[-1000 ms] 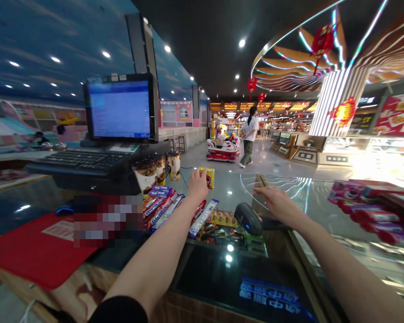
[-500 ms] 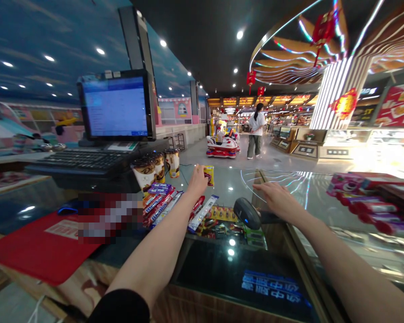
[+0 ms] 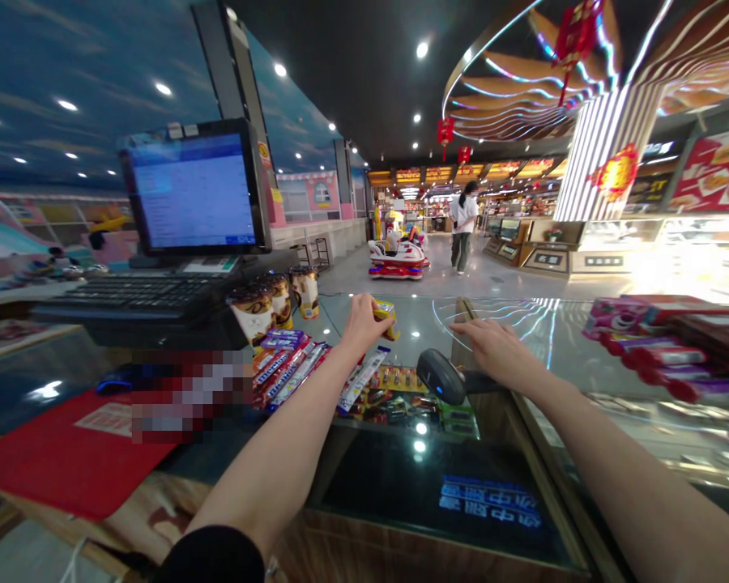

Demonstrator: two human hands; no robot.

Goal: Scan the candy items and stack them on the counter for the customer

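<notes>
My left hand (image 3: 365,325) is closed on a small yellow packet (image 3: 387,317) above the glass counter, its fingers at the packet's left side. To the right, my right hand (image 3: 492,346) hovers over the counter with fingers stretched forward, nothing in them. Just below and left of it stands a black scanner (image 3: 441,376). Left of my left forearm lie several candy packs, among them a red Mentos roll (image 3: 278,368). A white and blue stick pack (image 3: 364,379) lies to the right of that forearm. Lidded cups (image 3: 304,293) stand behind the candy.
A monitor (image 3: 194,194) and a black keyboard (image 3: 127,295) stand at the left, beside a red mat (image 3: 54,461). At the right lies a pile of boxes and rolls (image 3: 662,344). A person (image 3: 463,227) stands beyond the counter near a white and red kiddie ride (image 3: 399,257).
The yellow packet has tilted in my left hand and shows a different side. The whole view has shifted slightly. The person in the background has changed stance a little.
</notes>
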